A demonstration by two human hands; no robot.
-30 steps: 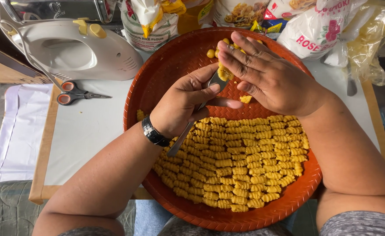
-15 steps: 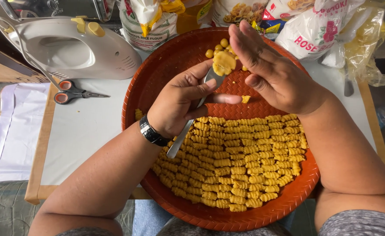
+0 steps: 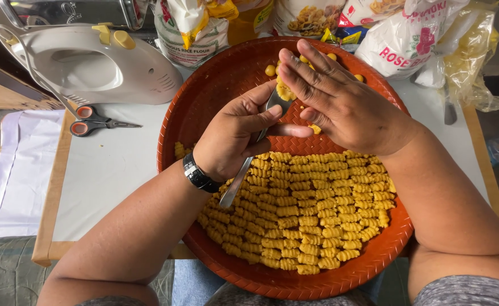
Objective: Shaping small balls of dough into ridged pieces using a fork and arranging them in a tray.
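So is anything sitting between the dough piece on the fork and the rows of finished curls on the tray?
Nothing visible. The dough piece sits on the fork under the right hand; bare tray lies between it and the shaped curls, with only the left hand holding the fork.

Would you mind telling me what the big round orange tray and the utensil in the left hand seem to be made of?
The big round orange tray looks like moulded plastic, matte, with a woven-basket texture pressed into it. The slim silver utensil held in the left hand looks like polished metal, probably steel, judging by its grey shine; its working end is hidden by dough.
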